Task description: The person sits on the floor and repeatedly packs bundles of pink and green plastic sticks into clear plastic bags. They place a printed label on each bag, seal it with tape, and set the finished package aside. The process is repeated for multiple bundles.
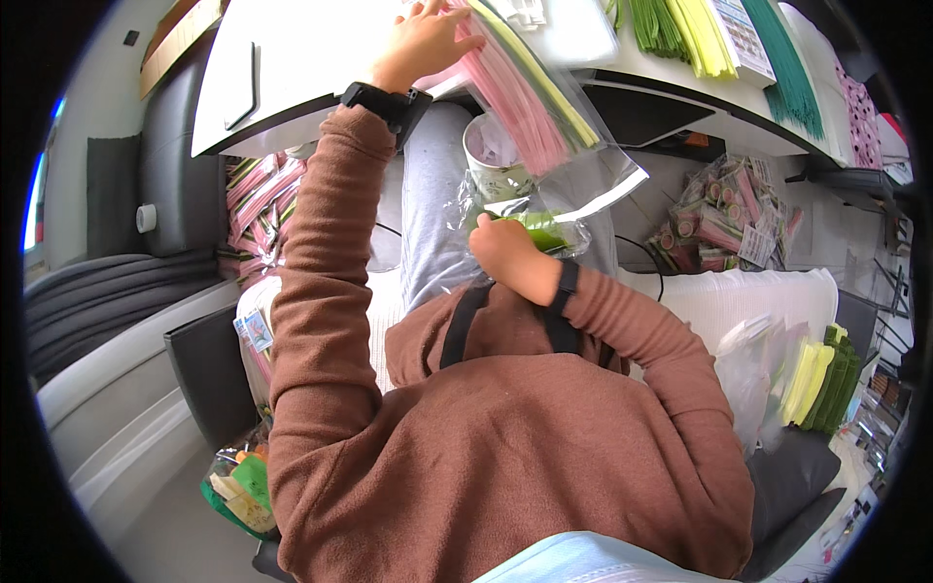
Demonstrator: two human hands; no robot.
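Observation:
My left hand lies over the upper end of a clear plastic bag at the table edge, its fingers spread. Inside the bag are long bundles of pink chenille stems, with dark green and yellow stems alongside. The bag's white-edged end hangs out over my lap. Lower down, my right hand is closed on a crinkled clear packet with green contents; its fingertips are partly hidden. Just beyond that packet stands a patterned bin between my knees, with clear plastic in it.
Green stems, yellow stems and teal stems lie on the white table. Filled bags are heaped on the floor at right, more pink packs at left. Beside me on the seat are yellow strips.

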